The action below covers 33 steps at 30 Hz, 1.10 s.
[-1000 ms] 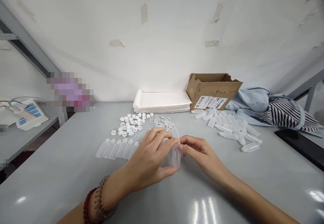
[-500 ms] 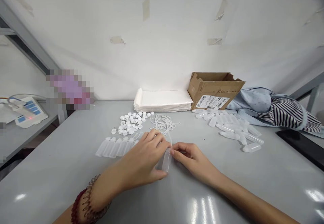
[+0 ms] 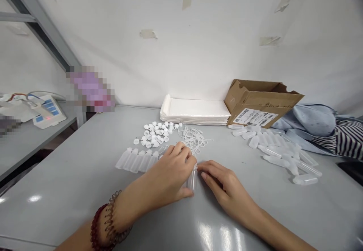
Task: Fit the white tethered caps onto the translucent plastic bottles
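My left hand (image 3: 167,175) is closed round a small clear plastic bottle (image 3: 192,179), held upright just above the grey table (image 3: 70,175). My right hand (image 3: 219,183) lies beside it, fingers loosely stretched towards the bottle's top and holding nothing that I can see. Just left of my hands, a row of several clear capped bottles (image 3: 137,159) lies on the table. Behind them are a scatter of small white caps (image 3: 155,133) and a tangle of thin white loops (image 3: 194,138).
A stack of white padded envelopes (image 3: 195,112) and an open cardboard box (image 3: 262,101) stand against the wall. Loose clear bottles (image 3: 278,151) lie at the right near crumpled blue and striped cloth (image 3: 326,128). A white device (image 3: 47,111) sits on a side table at left.
My hands have dropped lower and the bottle has gone down with them. My right fingers have let go of its top and stretched out. The view has swung left.
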Motion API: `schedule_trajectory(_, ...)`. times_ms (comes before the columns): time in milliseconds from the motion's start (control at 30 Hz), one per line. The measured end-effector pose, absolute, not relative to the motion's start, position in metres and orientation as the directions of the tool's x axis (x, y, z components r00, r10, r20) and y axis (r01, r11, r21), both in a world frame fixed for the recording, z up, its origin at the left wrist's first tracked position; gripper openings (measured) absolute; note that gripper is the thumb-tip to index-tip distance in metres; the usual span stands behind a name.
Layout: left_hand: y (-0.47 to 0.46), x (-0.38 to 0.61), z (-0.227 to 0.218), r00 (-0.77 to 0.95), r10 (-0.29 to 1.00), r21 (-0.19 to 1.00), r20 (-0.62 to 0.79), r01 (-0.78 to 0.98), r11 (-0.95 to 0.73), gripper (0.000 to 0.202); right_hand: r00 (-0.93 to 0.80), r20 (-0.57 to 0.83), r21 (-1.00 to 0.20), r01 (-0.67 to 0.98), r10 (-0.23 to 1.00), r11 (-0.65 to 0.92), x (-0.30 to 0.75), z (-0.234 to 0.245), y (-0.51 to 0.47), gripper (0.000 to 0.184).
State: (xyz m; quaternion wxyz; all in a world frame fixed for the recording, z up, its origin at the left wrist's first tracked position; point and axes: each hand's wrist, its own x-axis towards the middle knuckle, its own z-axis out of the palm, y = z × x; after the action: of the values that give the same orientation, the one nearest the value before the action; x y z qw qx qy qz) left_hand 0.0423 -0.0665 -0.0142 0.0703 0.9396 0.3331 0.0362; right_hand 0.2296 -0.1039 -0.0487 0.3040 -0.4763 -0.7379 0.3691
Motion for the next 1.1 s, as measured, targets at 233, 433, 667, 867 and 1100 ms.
schedule_trajectory(233, -0.066, 0.043, -0.016, 0.770, 0.638, 0.126, 0.007, 0.633, -0.764, 0.049, -0.380, 0.163, -0.737, 0.567, 0.910, 0.369, 0.228, -0.055, -0.105, 0.029)
schedule_trajectory(433, -0.067, 0.043, -0.017, 0.768, 0.641, 0.124, -0.012, 0.637, -0.761, 0.046, -0.402, 0.183, -0.673, 0.614, 0.897, 0.413, 0.229, -0.059, -0.107, 0.029)
schedule_trajectory(667, -0.068, 0.043, -0.018, 0.767, 0.641, 0.153, -0.039, 0.638, -0.754, 0.045, -0.412, 0.166, -0.625, 0.659, 0.896, 0.419, 0.229, -0.061, -0.106, 0.028)
schedule_trajectory(867, -0.070, 0.044, -0.016, 0.750, 0.657, 0.188, -0.072, 0.657, -0.730, 0.041, -0.413, 0.164, -0.615, 0.667, 0.896, 0.420, 0.229, -0.061, -0.107, 0.027)
schedule_trajectory(1100, -0.069, 0.045, -0.012, 0.749, 0.652, 0.223, -0.121, 0.660, -0.717, 0.043, -0.422, 0.162, -0.593, 0.681, 0.892, 0.429, 0.229, -0.060, -0.108, 0.028)
